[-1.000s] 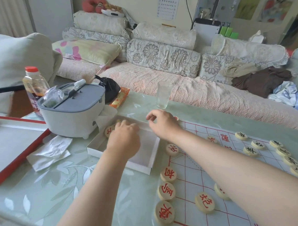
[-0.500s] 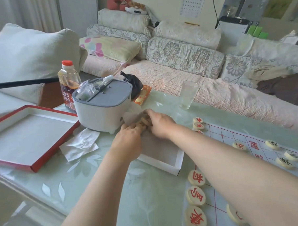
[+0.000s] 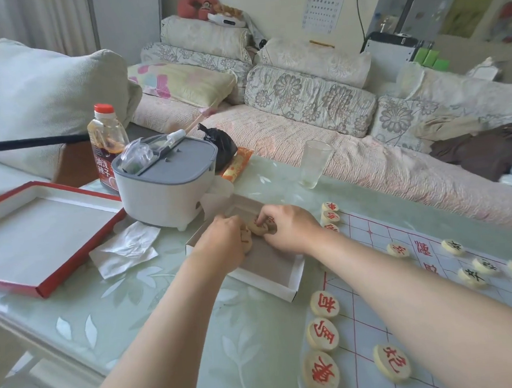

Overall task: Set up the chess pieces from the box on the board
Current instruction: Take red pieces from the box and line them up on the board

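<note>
Head view, looking down at a pale green tabletop point(image 3: 167, 329). Both hands reach into a shallow white box point(image 3: 293, 280) that lies just left of the paper board point(image 3: 400, 305). The right hand point(image 3: 291, 230) pinches a round piece point(image 3: 257, 226) between curled fingers and thumb. The left hand point(image 3: 220, 243) curls over a second piece point(image 3: 246, 241) right beside it; I cannot tell whether it grips it. Red-lettered pieces point(image 3: 322, 334) line the board's left edge, and black-lettered pieces point(image 3: 453, 246) sit farther right.

L of fingers point(image 3: 263, 220): grey tub point(image 3: 167, 194) close, blocks.
Beyond: glass point(image 3: 315, 165), well apart; table point(image 3: 273, 178) btw free.
R: red pieces point(image 3: 329, 217) just beside.
Toward wrists: box point(image 3: 296, 277) floor open.
</note>
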### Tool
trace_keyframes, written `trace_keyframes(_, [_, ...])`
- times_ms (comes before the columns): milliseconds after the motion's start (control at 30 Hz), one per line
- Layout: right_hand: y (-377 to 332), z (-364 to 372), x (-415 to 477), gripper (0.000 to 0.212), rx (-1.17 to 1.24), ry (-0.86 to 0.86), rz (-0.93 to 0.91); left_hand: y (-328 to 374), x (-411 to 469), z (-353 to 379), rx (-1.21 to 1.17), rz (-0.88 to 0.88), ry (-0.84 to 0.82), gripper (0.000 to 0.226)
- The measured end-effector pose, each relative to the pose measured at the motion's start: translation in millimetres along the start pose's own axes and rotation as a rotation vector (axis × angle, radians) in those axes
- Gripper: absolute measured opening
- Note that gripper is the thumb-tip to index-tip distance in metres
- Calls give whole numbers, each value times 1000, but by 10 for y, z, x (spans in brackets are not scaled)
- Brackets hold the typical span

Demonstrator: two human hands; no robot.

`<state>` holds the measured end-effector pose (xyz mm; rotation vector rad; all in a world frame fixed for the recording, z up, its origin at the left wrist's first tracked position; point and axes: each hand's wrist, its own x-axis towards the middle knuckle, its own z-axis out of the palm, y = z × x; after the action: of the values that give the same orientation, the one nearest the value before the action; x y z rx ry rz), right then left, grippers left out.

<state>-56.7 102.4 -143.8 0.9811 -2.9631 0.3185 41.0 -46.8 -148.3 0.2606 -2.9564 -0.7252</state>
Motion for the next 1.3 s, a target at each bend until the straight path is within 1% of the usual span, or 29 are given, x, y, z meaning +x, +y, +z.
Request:
trace_keyframes(100, [4,-34,-49,19,12,-23,0,10,22,-5,-37,-6,8,35])
trace_keyframes(167, [-14,-44,-58,18,26,-23,-13,17,31,-1,-19,-10,10,36])
trace_keyframes(233, [-37,-35,-71,25,59,-18,-15,16,29,17,-15,-2,20,36])
trace_keyframes(333, [-61,-8,-84,45,70,-51,-11,0,37,83,-1,7,-19,38])
trace_keyframes(367, [-61,7,-89,49,62,-58,-7,-6,49,108,12,19,-27,39])
trace_keyframes(467, [-45,33,-124,49,66,-34,5,28,35,98,58,17,-43,39])
trace_keyframes(600, [31,-62,-253,47,96,43,40,122,74,97,139,72,-22,32])
trace_keyframes(633, [64,-112,-305,49,116,64,58,167,81,102,105,89,15,27])
trace_keyframes(700, [151,-226,-430,50,166,114,98,335,71,90,-77,76,13,13])
trace_keyframes(733, [214,-281,-498,49,187,138,113,434,44,87,-121,103,-9,17])
trace_keyframes(767, [287,-334,-570,48,205,155,129,526,-6,83,-112,172,30,23])
trace_keyframes(833, [467,-433,-725,47,218,174,166,757,-52,75,-112,176,78,31])
trace_keyframes(900, [693,-522,-890,46,199,174,216,967,-74,143,-130,181,79,37])
trace_keyframes(967, [956,-591,-1054,45,174,173,285,1180,-84,243,-166,213,29,35])
trace_keyframes(1100, [1495,-691,-1311,45,160,219,469,1528,-124,426,-236,275,-83,42])
trace_keyframes(1200, [1823,-720,-1387,36,183,238,590,1628,-88,552,-308,221,-168,49])
trace_keyframes(1300, [2081,-722,-1329,31,151,231,656,1649,-19,674,-381,201,-210,49])
